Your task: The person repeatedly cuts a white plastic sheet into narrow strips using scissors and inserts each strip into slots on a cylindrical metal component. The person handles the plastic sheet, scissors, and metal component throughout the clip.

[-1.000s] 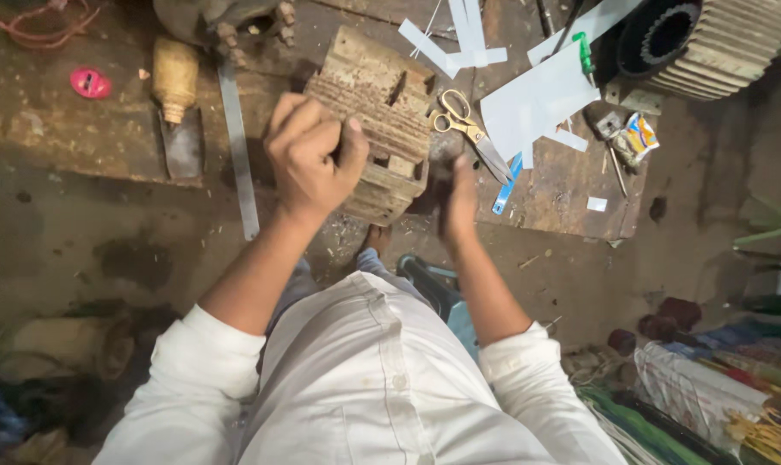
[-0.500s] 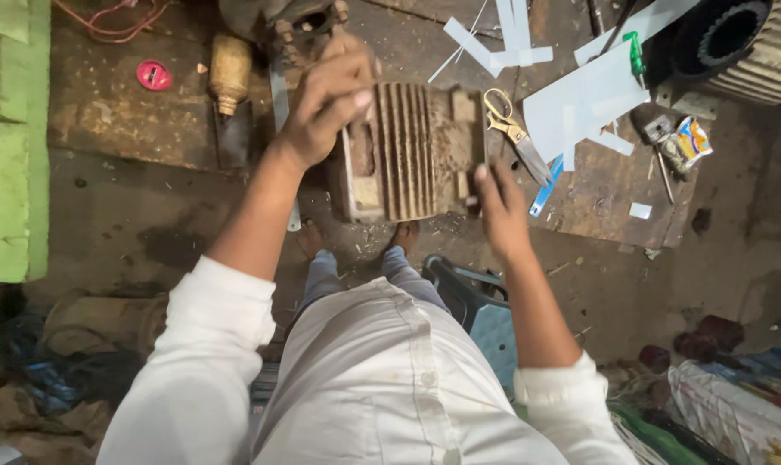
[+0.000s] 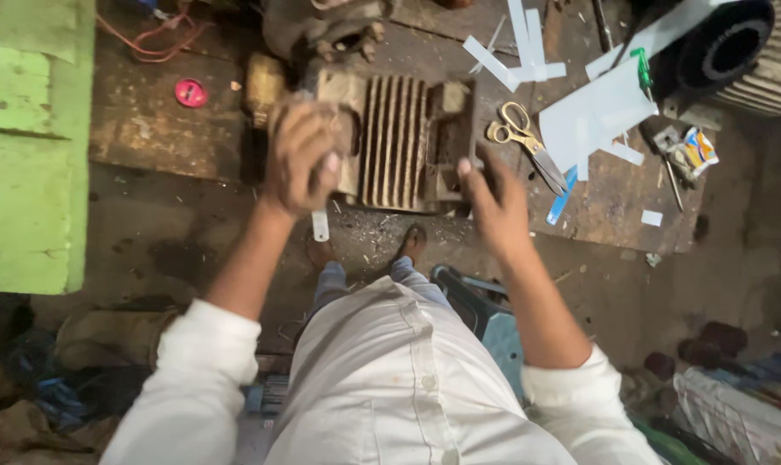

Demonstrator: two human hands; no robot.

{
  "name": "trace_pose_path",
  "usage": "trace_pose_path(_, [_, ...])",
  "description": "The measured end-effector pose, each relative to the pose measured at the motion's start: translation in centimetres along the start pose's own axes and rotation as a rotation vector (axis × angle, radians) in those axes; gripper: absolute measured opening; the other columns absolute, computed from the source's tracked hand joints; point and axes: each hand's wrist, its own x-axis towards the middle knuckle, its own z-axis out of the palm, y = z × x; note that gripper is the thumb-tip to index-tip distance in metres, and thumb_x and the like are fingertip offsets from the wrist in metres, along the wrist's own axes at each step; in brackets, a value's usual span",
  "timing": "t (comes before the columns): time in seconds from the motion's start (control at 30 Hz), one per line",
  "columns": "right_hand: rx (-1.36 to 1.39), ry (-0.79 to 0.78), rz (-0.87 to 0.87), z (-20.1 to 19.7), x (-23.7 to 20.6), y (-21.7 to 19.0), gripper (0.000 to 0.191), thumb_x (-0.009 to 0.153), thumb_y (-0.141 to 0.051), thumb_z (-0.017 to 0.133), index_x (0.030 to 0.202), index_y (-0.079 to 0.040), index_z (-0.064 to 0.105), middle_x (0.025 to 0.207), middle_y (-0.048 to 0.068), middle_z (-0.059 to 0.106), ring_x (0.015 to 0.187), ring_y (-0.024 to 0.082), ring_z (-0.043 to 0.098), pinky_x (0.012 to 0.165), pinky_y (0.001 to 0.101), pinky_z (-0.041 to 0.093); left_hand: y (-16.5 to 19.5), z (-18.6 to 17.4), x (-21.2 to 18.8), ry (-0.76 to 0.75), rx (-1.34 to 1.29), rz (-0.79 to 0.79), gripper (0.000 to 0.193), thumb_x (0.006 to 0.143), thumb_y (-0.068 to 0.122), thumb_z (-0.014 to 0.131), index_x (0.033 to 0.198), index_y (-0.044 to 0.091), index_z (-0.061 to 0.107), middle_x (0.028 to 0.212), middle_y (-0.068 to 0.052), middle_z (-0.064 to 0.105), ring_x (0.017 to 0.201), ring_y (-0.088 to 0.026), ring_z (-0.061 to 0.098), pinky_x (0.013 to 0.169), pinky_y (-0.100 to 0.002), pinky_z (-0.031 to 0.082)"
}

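Our left hand (image 3: pixel 303 155) curled over left end of finned motor casing (image 3: pixel 403 142), grip closed on its edge. Our right hand (image 3: pixel 492 200) presses right end, fingers spread. Casing lies on its side at table (image 3: pixel 149 142) front edge. We judge it heavy, rigid, greasy; best held by both ends. Scissors (image 3: pixel 520 138) and paper strips (image 3: pixel 593 112) lie just right.

A single head-worn camera looks steeply down past the person's white shirt (image 3: pixel 390 379) and along both forearms onto a wooden workbench (image 3: pixel 149 138). It sits close above, so the left hand (image 3: pixel 303 158) and right hand (image 3: pixel 491 202) fill the middle, with the floor at the edges
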Motion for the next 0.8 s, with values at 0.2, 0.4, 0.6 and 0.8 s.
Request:
trace_pose_path(0.2, [-0.171, -0.216, -0.113, -1.2, 6.6, -3.4, 0.046, 0.103, -0.029, 0.061, 0.140, 0.000, 0.062, 0.089, 0.009, 0.072, 0.079, 0.013, 0.067, 0.073, 0.0291, 0.055, 5.2, 2.6, -3.9, 0.067, 0.139, -0.035, 0.039, 0.100, 0.043, 0.052, 0.097, 0.009, 0.070, 0.104, -0.010, 0.066, 0.110, -0.030, 0.063, 0.110, -0.057, 0.038])
trace_pose_path(0.4, [-0.027, -0.198, -0.115, -3.6, 11.0, -0.1, 0.046, 0.109, -0.033, 0.059, 0.138, 0.002, 0.063, 0.089, -0.001, 0.064, 0.076, 0.008, 0.054, 0.066, 0.0254, 0.046, 8.9, 5.7, -0.2, 0.087, 0.193, -0.158, 0.029, 0.103, 0.034, 0.060, 0.103, 0.007, 0.070, 0.098, -0.009, 0.068, 0.094, -0.030, 0.063, 0.100, -0.050, 0.043])
trace_pose_path(0.6, [0.203, -0.194, 0.039, -7.0, 12.9, 7.9, 0.052, 0.114, -0.042, 0.045, 0.118, 0.002, 0.071, 0.089, -0.001, 0.068, 0.078, 0.009, 0.059, 0.068, 0.0257, 0.047, 10.5, 7.6, 2.1, 0.016, 0.321, -0.138, 0.038, 0.104, 0.039, 0.058, 0.103, 0.003, 0.069, 0.090, -0.013, 0.062, 0.086, -0.033, 0.058, 0.092, -0.049, 0.044])
trace_pose_path(0.8, [-0.266, 0.093, -0.070, -12.3, 17.6, 15.6, 0.028, 0.098, -0.029, 0.071, 0.098, -0.001, 0.074, 0.084, 0.010, 0.076, 0.075, 0.019, 0.072, 0.071, 0.0331, 0.055, 12.3, 10.1, 2.7, 0.065, 0.436, -0.249, 0.042, 0.104, 0.043, 0.057, 0.104, 0.004, 0.070, 0.091, -0.012, 0.061, 0.086, -0.030, 0.057, 0.092, -0.047, 0.041])
